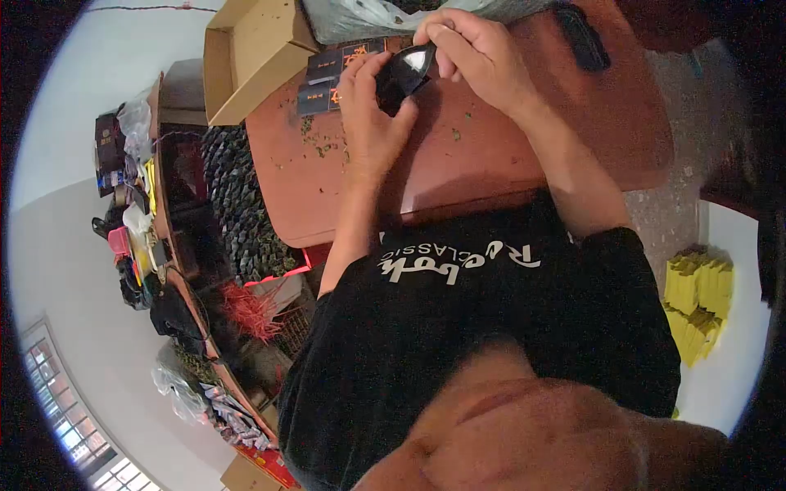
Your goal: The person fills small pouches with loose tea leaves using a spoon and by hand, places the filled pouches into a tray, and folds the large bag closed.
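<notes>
My left hand [370, 114] curls around a small black packet [403, 82] above the brown table. The packet has a bright, shiny face near its top. My right hand [483, 61] is closed in a pinch at the packet's upper right edge; its fingertips partly hide what they grip. Beside my left hand lie flat black packets [321, 96] with orange lettering, partly covered by my fingers. Green leafy bits [315, 141] are scattered on the tabletop.
On the brown table [303, 204] stand an open cardboard box [254, 57], a clear plastic bag [352, 20] and a black object [583, 37]. A tray of dark packets [237, 196] sits left of the table. Yellow packs [698, 299] are stacked at right.
</notes>
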A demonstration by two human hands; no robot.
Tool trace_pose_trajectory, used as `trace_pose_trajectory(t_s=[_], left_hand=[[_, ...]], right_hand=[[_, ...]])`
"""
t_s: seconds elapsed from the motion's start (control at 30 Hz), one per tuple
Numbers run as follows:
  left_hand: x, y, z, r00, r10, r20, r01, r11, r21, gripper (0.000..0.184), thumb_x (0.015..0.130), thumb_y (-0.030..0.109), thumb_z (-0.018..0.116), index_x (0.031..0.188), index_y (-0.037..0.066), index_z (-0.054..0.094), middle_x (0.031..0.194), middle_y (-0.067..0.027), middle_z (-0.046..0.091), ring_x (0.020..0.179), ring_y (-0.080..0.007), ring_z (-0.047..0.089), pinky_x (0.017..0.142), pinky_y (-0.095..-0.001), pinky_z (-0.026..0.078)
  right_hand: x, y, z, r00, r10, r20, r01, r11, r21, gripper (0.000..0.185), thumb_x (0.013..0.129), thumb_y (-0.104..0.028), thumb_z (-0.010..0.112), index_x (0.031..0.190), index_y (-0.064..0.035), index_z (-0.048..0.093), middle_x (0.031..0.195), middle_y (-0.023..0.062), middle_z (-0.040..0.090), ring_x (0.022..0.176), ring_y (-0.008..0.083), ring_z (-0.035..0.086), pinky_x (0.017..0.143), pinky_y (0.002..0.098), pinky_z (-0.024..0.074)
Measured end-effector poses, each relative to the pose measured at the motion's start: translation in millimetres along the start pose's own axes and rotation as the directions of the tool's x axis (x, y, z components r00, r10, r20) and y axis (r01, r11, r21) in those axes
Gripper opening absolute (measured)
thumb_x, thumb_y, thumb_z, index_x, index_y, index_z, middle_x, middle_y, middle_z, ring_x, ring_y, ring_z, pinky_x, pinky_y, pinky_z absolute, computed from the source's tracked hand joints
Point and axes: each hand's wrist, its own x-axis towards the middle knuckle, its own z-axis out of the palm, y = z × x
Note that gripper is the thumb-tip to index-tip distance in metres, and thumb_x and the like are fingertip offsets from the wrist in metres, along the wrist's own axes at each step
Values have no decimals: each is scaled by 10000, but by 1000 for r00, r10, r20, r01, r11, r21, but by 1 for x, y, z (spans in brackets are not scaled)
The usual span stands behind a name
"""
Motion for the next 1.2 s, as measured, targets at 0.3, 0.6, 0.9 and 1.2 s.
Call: trace_pose_trajectory(t_s=[0.3,0.6,0.9,1.2], left_hand=[[5,13,-15,999,28,21,-30,996,85,670,717,29,765,1351,139,582,1247,-157,586,1158,-345,539,1015,-436,418],[1,17,-19,994,-102,35,105,991,-84,747,711,8,752,1407,79,493,1331,-192,549,1263,-375,512,1040,-435,442],[1,16,-11,995,55,-78,-47,994,98,614,666,28,744,1237,32,518,1199,-193,506,1143,-381,493,998,-449,430],[0,8,-4,996,69,-64,-61,991,115,567,646,63,731,1156,16,487,1113,-192,508,1088,-380,482,974,-464,413]], right_hand=[[-5,-11,-2,999,-41,32,40,999,31,253,1031,-229,486,1022,-53,668,664,-41,544,611,31,517,558,195,431],[-4,-8,1,981,-193,1,192,974,-123,231,1027,-200,485,1010,-48,657,650,-25,546,602,47,531,564,221,455],[-5,-10,-1,997,-30,65,30,1000,-7,251,1035,-232,475,994,-54,648,640,-22,550,582,49,536,552,219,457],[-4,-9,0,976,-209,-56,195,962,-193,255,1031,-231,482,989,-46,653,612,-9,557,581,49,552,544,226,445]])
